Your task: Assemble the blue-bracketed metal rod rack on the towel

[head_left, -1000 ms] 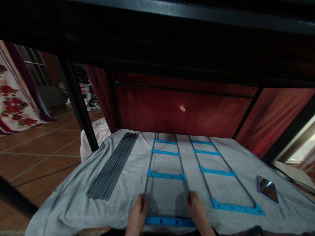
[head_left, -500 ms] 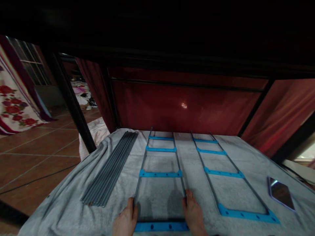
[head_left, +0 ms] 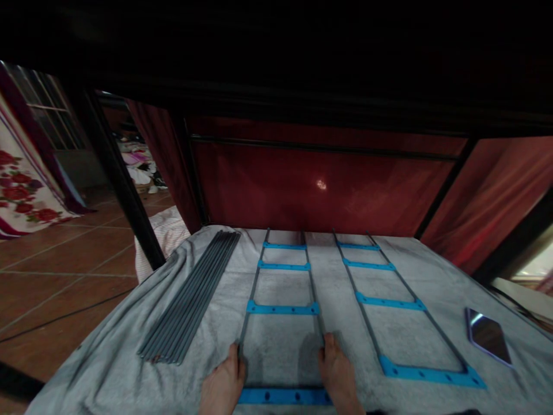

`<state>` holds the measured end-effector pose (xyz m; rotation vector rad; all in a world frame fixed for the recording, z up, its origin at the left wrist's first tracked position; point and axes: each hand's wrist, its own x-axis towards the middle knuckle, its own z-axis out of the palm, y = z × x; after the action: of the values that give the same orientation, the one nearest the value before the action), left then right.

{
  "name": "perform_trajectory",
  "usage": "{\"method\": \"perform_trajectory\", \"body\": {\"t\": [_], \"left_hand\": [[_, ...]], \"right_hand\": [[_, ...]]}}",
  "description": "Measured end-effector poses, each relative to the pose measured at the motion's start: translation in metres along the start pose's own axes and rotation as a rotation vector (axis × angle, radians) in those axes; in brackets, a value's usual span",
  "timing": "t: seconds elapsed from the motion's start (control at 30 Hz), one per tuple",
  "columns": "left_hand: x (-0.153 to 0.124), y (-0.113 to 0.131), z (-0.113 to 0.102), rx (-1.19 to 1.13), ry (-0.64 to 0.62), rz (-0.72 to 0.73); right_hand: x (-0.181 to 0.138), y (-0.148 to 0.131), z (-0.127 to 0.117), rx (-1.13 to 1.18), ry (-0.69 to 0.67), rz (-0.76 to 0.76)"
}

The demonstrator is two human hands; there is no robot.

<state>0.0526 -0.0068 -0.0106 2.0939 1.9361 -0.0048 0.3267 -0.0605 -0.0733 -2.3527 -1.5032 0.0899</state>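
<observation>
Two ladder-like frames of thin grey rods with blue crossbars lie on a grey cloth (head_left: 108, 357). My left hand (head_left: 222, 383) grips the left rod of the nearer frame (head_left: 283, 308), close to its bottom blue crossbar (head_left: 283, 396). My right hand (head_left: 339, 374) grips the right rod of the same frame. Both hands have their fingers closed round the rods. The second frame (head_left: 389, 302) lies to the right, untouched.
A bundle of loose grey rods (head_left: 192, 294) lies at the left of the cloth. A phone (head_left: 488, 340) rests at the right. A dark red panel (head_left: 319, 190) stands behind, a black post (head_left: 116, 173) at left, a dark beam overhead. Tiled floor lies to the left.
The view has shifted a little, and the frame under my hands has slid slightly left on the cloth. Both hands keep their hold on its rods.
</observation>
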Motion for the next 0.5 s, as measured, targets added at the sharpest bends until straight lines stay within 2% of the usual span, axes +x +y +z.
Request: {"method": "perform_trajectory", "body": {"t": [0.2, 0.33, 0.5], "left_hand": [[0.005, 0.001, -0.003, -0.057, 0.029, -0.005], [0.002, -0.005, 0.003, -0.072, 0.015, -0.057], [-0.005, -0.016, 0.012, -0.133, 0.042, -0.057]], "right_hand": [[0.002, -0.001, -0.003, 0.056, 0.021, -0.001], [0.001, -0.007, -0.003, 0.028, -0.041, -0.006], [0.001, -0.012, 0.0, 0.041, -0.021, -0.044]]}}
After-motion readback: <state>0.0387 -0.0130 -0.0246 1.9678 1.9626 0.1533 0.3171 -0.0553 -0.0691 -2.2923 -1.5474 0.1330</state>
